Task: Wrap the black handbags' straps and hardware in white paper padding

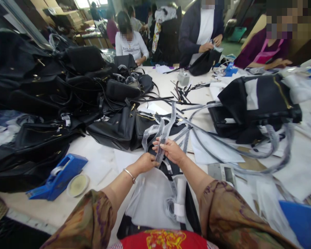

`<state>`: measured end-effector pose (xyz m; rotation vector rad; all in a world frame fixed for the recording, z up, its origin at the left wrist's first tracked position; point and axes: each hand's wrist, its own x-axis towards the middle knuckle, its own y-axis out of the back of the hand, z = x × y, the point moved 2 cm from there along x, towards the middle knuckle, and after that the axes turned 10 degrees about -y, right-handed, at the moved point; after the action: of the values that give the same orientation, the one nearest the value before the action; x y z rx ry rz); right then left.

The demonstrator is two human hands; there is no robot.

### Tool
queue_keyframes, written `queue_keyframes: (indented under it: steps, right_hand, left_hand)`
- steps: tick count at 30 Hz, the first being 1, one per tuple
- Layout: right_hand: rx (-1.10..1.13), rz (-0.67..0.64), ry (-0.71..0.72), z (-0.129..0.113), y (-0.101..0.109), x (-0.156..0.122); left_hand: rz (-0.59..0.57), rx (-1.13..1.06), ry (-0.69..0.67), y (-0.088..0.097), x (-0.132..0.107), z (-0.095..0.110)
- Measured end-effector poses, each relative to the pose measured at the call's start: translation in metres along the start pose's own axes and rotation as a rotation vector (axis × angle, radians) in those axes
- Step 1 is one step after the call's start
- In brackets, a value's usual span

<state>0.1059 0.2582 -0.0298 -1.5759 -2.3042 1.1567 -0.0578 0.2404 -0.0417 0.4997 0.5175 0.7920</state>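
My left hand [145, 162] and my right hand [171, 150] are both closed on a grey wrapped bag strap [162, 133], pinching it between them just above the table's near edge. The strap loops up and away toward more grey straps [223, 141] trailing to the right. Below my hands lies a black bag [188, 207] partly covered in white wrapping [152, 200], close to my body. A bangle sits on my left wrist.
A big pile of black handbags [54, 90] fills the left of the white table [101, 162]. A blue tape dispenser [59, 176] and a round lid [77, 185] lie near left. Another black bag [259, 100] sits right. Several people work at the far side.
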Motion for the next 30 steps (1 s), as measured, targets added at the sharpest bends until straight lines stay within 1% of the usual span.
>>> queue_keyframes:
  steps: [2, 3, 5, 7, 10, 13, 16, 18, 20, 21, 22, 24, 26, 27, 29, 30]
  right_hand:
    - [0.096, -0.002, -0.018, -0.008, -0.001, 0.004]
    - [0.149, 0.012, -0.005, -0.016, -0.001, 0.007]
    - [0.222, 0.047, 0.060, -0.040, -0.003, 0.015]
    - [0.232, 0.070, 0.148, -0.075, -0.009, 0.020]
    - [0.159, 0.074, 0.276, -0.142, -0.027, 0.013]
    - [0.063, 0.070, 0.420, -0.214, -0.050, -0.013]
    - [-0.031, 0.080, 0.606, -0.280, -0.072, -0.054]
    - [-0.094, 0.087, 0.761, -0.315, -0.084, -0.084]
    - [-0.153, 0.110, 0.928, -0.336, -0.093, -0.111]
    - [-0.188, 0.125, 0.992, -0.339, -0.096, -0.122]
    - [-0.226, 0.143, 1.032, -0.336, -0.098, -0.131]
    - [-0.307, 0.189, 1.028, -0.316, -0.096, -0.138]
    - [-0.389, 0.251, 0.946, -0.282, -0.086, -0.133]
    - [-0.457, 0.279, 0.908, -0.264, -0.081, -0.128]
    - [-0.681, 0.304, 0.872, -0.226, -0.071, -0.117]
    - [-0.814, 0.317, 0.881, -0.210, -0.068, -0.114]
  left_hand:
    - [-0.004, 0.004, 0.023, -0.001, 0.000, -0.004]
    - [-0.011, 0.008, 0.034, -0.001, 0.000, -0.006]
    - [-0.017, 0.029, 0.060, -0.002, 0.001, -0.009]
    - [0.003, 0.051, 0.089, -0.003, 0.002, -0.011]
    - [0.035, 0.045, 0.117, -0.006, 0.003, -0.013]
    - [0.042, 0.031, 0.112, -0.007, 0.004, -0.013]
    - [0.059, 0.032, 0.117, -0.006, 0.005, -0.013]
    - [0.076, 0.034, 0.116, -0.006, 0.005, -0.011]
    - [0.098, 0.039, 0.110, -0.007, 0.004, -0.007]
    - [0.110, 0.043, 0.102, -0.006, 0.003, -0.004]
    - [0.122, 0.051, 0.091, -0.005, 0.001, 0.001]
    - [0.136, 0.054, 0.049, 0.000, -0.003, 0.013]
    - [0.139, 0.040, -0.017, 0.012, -0.007, 0.029]
    - [0.162, 0.010, -0.056, 0.021, -0.010, 0.039]
    - [0.254, -0.055, -0.128, 0.045, -0.018, 0.063]
    - [0.309, -0.111, -0.143, 0.057, -0.024, 0.077]
